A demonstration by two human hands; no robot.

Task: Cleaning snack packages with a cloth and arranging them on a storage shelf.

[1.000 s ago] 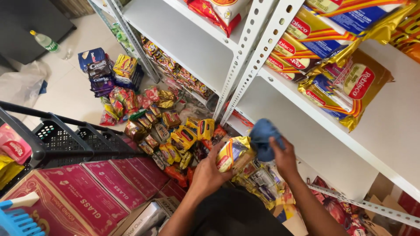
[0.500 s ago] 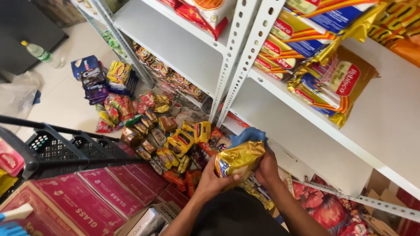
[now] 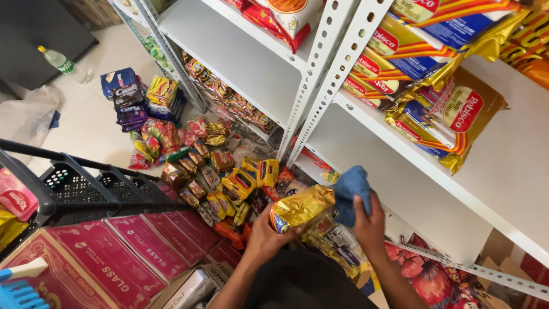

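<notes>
Gold packet: a shiny foil packet [image 3: 298, 209], held in the air in front of the person's body, above the heap of snacks on the floor, below the empty white shelf [image 3: 366, 154].
How it will handle: I judge it light and a little puffy; the foil looks smooth and slippery, it wrinkles easily, and the content is probably brittle, so a hard squeeze is not good.
Where to take hold: at the short end or around the narrow sides, with fingers spread, not on the flat middle.
Left hand: the left hand [image 3: 267, 232] is closed around the lower end of the packet, thumb on the top side.
Blue cloth: a soft, folded blue cloth [image 3: 350, 191] touches the right end of the packet; it is limp and gives good grip on foil.
Right hand: the right hand [image 3: 369, 220] is closed on the cloth and presses it against the packet.
Floor heap: many small snack packets [image 3: 229, 177], yellow, red and brown, lie near the shelf post [image 3: 320, 74].
Upper shelf: large gold and blue biscuit bags [image 3: 434, 109] lie stacked there.
Left side: red cartons [image 3: 114, 257] and a black basket [image 3: 74, 186] stand just beside each other.
</notes>
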